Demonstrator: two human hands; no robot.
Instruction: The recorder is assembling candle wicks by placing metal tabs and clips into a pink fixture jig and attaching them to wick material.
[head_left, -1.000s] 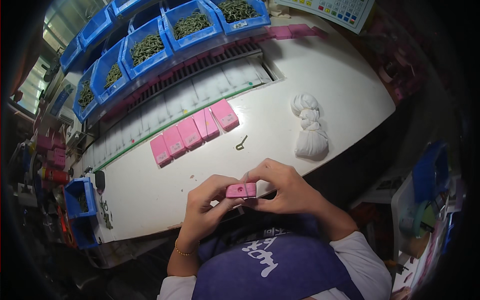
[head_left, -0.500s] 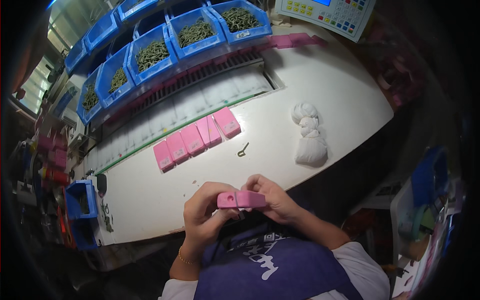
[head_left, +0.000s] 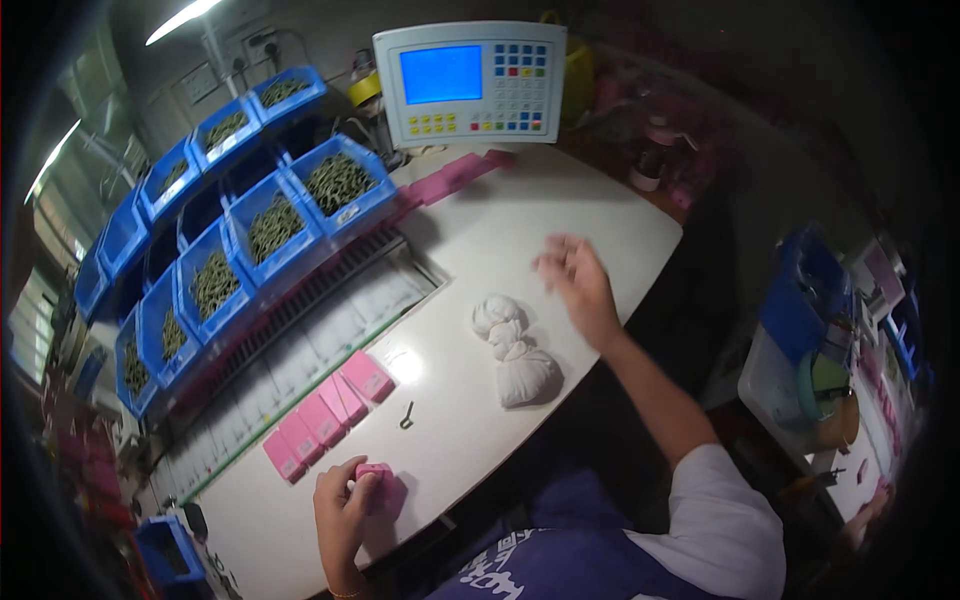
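My left hand (head_left: pixel 342 505), low over the table, is closed around a pink block (head_left: pixel 374 469); the block's end faces up between thumb and fingers. Reaching out over the far right part of the table, my right hand (head_left: pixel 582 290) has its fingers loosely apart, slightly smeared by motion, with nothing seen in it. Beyond the left hand, several pink blocks (head_left: pixel 322 418) lie side by side in a slanting row. A small olive-green hook-shaped piece (head_left: pixel 407 415) lies right of that row. Nearer the right hand sits a knotted white cloth bundle (head_left: pixel 525 372).
Blue bins (head_left: pixel 270 235) full of greenish pieces stand in tiers at the left, behind a slotted rack. A control panel (head_left: pixel 440 75) with a blue screen stands at the back. More pink pieces (head_left: pixel 455 178) lie before it. The white table (head_left: pixel 470 440) curves along my right.
The view has swung to the right. Both hands were on the pink block; my right hand has let go and moved far out to the right, while the left keeps the block.
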